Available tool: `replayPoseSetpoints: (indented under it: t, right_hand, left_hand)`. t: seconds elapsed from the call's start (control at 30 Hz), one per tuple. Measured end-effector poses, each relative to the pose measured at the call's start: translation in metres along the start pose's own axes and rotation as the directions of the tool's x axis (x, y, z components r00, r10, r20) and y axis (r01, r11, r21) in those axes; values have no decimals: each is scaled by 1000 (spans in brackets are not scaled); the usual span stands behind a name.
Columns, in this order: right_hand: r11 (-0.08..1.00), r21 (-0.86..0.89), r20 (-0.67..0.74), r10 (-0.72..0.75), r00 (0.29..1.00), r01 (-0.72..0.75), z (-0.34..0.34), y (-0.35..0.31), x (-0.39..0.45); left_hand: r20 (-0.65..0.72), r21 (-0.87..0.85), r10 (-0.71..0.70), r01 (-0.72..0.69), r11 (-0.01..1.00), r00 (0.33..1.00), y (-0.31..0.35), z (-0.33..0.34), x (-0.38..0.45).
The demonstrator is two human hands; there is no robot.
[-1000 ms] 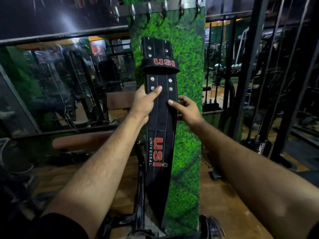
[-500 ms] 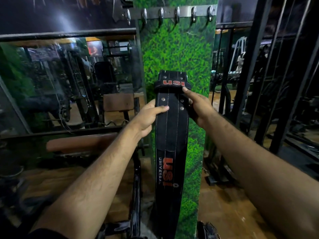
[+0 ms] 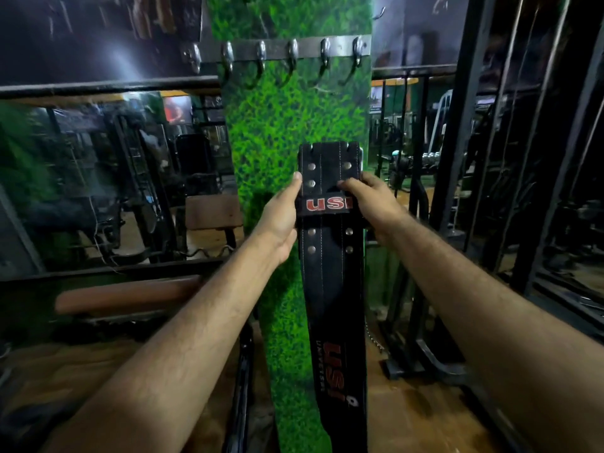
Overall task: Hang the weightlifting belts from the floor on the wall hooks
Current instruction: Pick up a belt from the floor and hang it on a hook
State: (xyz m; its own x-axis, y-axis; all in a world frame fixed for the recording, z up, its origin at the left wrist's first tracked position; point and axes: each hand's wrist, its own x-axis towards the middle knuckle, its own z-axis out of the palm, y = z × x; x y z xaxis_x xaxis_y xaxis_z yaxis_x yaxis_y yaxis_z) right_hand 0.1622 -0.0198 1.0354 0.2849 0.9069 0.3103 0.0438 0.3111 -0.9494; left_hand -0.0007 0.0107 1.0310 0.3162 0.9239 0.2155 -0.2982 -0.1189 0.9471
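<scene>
A black leather weightlifting belt (image 3: 331, 289) with red USI lettering hangs vertically in front of a grass-covered pillar (image 3: 287, 132). My left hand (image 3: 282, 212) grips its left edge beside the red-lettered loop. My right hand (image 3: 372, 199) holds the right edge at the same height, fingers over the front. The buckle end points up, well below a metal rail of several bare hooks (image 3: 277, 57) near the pillar's top. The belt's lower end runs out of the frame.
A mirror wall (image 3: 114, 178) with a padded brown bench (image 3: 124, 297) stands on the left. Black steel rack frames (image 3: 464, 132) and weight machines crowd the right. A chain (image 3: 374, 338) hangs low by the pillar. The floor is wooden.
The belt has sunk lower relative to the hooks as the view tilted up. Both hands have slid up the belt and now clasp it at the USI loop.
</scene>
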Motion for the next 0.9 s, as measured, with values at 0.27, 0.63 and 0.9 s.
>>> replayPoseSetpoints:
  t: [0.27, 0.63, 0.9]
  right_hand:
    - [988, 83, 51, -137, 989, 132, -33, -15, 47]
    - [955, 57, -16, -290, 957, 291, -43, -56, 88]
    - [852, -156, -130, -519, 845, 499, -53, -73, 121]
  left_hand:
    - [-183, 105, 93, -75, 992, 979, 29, 64, 47]
    - [-221, 260, 210, -150, 954, 952, 56, 86, 97]
    - [-283, 313, 510, -424, 850, 812, 74, 115, 126]
